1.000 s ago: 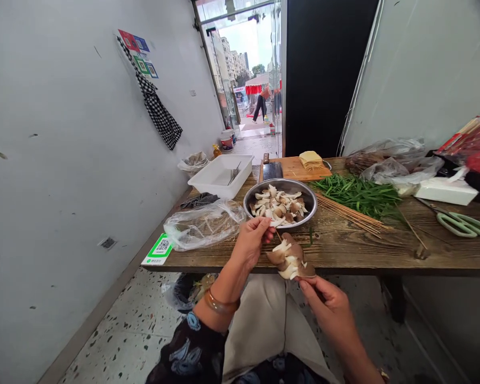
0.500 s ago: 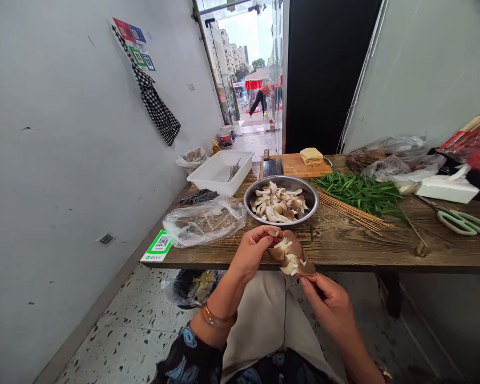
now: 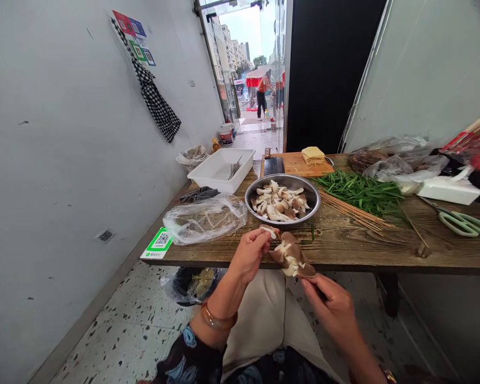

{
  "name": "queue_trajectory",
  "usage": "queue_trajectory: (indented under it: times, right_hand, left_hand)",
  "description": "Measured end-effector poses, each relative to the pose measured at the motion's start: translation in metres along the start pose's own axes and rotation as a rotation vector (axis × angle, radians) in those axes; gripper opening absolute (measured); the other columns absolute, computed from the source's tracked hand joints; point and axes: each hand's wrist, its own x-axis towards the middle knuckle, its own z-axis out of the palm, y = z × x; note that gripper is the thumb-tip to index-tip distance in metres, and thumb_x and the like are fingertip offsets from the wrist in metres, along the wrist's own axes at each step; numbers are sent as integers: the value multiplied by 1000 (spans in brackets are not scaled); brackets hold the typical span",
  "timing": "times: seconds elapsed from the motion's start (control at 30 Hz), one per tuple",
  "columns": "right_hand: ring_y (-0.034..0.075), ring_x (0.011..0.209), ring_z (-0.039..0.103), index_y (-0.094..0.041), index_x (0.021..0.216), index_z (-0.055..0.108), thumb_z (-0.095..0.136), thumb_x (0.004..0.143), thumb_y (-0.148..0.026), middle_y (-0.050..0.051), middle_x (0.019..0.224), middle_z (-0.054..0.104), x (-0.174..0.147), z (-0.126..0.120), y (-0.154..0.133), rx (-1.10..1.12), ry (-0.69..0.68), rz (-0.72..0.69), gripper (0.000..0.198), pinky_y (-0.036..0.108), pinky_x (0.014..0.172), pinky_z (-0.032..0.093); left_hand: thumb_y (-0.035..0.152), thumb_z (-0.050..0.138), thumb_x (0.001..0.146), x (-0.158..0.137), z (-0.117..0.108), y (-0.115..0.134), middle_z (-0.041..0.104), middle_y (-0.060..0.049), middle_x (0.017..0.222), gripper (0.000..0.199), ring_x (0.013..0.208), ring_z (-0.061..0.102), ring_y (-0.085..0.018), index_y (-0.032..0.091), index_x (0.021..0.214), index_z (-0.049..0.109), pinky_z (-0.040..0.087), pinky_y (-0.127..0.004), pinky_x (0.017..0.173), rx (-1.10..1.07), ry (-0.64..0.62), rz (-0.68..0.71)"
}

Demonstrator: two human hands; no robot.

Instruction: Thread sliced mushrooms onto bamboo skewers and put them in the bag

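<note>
My left hand (image 3: 251, 253) is closed, pinching a small pale mushroom piece (image 3: 269, 231) between thumb and fingers. A thin stick tip shows close beside that piece. My right hand (image 3: 333, 306) is closed on the lower end of a skewer of oyster mushrooms (image 3: 291, 255), brown-capped and white-gilled, held over the table's front edge. Mushrooms and fingers hide most of the stick. Just beyond my hands stands a steel bowl (image 3: 251, 209) holding torn mushroom pieces (image 3: 280, 201).
Bamboo skewers (image 3: 354, 212) and green chives (image 3: 362, 191) lie right of the bowl. Behind are a cleaver (image 3: 273, 166), a cutting board (image 3: 294, 166) and tofu sheets (image 3: 313, 155). A white tray (image 3: 214, 178) and plastic bag (image 3: 206, 221) sit left; scissors (image 3: 464, 223) lie right. Below is a bin (image 3: 180, 285).
The mushroom piece in my left hand has turned and shows more clearly, beside the stick tip. My right hand stays nearly still. Outside, a person has straightened from a deep lean.
</note>
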Motion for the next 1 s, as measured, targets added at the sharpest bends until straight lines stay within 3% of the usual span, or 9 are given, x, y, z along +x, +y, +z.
queue_trajectory:
  times: [0.27, 0.47, 0.9, 1.0]
  right_hand:
    - [23, 78, 69, -22, 78, 74, 54, 88, -35, 6, 77, 74, -2, 2, -3, 73, -52, 58, 25, 30, 70, 52]
    - [23, 77, 69, -22, 81, 75, 55, 86, -36, 6, 77, 74, -1, 3, -1, 85, -39, 105, 25, 29, 69, 52]
    - [22, 71, 68, -21, 79, 76, 56, 86, -38, 6, 72, 73, -2, 1, -4, 87, -46, 106, 27, 27, 63, 51]
    - [22, 72, 69, -21, 77, 75, 56, 86, -36, 5, 71, 72, -2, 1, -3, 80, -43, 94, 25, 27, 63, 51]
  left_hand:
    - [26, 73, 67, -3, 6, 3, 65, -4, 73, 24, 61, 52, -7, 12, 86, 74, 40, -19, 58, -202, 3, -57]
    - [41, 71, 73, -4, 6, 1, 68, -7, 78, 35, 63, 55, -8, 9, 87, 72, 44, -20, 59, -287, -23, -66]
    - [27, 76, 68, -6, 4, 2, 73, -8, 84, 26, 64, 64, -10, 16, 81, 57, 49, -21, 64, -349, 11, -160]
    - [26, 75, 69, -6, 3, 1, 73, -7, 83, 29, 64, 64, -11, 17, 92, 60, 50, -22, 65, -348, 18, -159]
